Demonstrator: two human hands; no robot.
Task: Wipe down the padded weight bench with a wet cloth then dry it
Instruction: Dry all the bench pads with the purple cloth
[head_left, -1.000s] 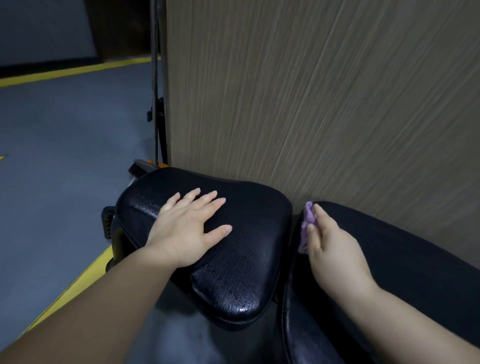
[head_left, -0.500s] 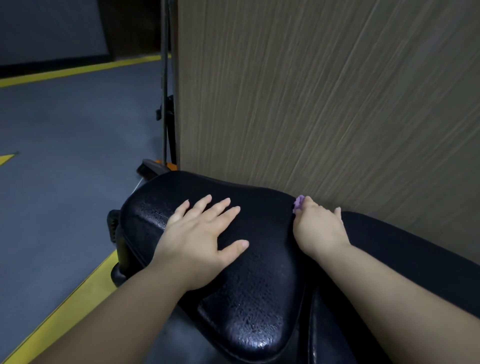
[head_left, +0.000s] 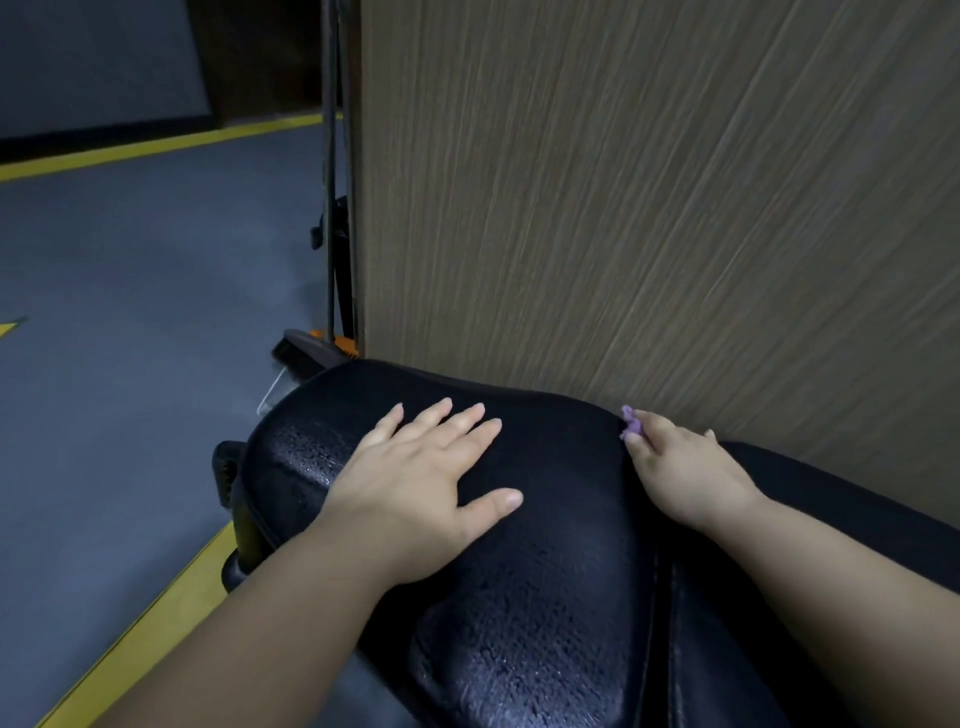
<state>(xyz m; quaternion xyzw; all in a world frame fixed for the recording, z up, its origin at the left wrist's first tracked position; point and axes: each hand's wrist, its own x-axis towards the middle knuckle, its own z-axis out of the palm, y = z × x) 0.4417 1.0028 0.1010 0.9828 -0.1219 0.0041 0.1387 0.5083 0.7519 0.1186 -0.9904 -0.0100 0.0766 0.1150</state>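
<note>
The black padded seat pad (head_left: 545, 597) of the weight bench fills the lower middle, its surface glistening with wet patches. My left hand (head_left: 421, 483) rests flat on the pad's top with fingers spread. My right hand (head_left: 680, 467) grips a small purple cloth (head_left: 631, 420) at the pad's far right corner, by the gap to the long back pad (head_left: 831, 499); only a tuft of cloth shows beyond the fingers.
A wood-grain wall panel (head_left: 649, 208) rises directly behind the bench. A black brush with an orange part (head_left: 311, 349) and thin upright poles (head_left: 332, 208) stand at the panel's left edge. Grey floor (head_left: 130, 338) with yellow lines (head_left: 156, 623) lies to the left.
My right hand with the cloth has moved from the gap between the pads up to the seat pad's far right corner. My left hand stayed flat on the pad.
</note>
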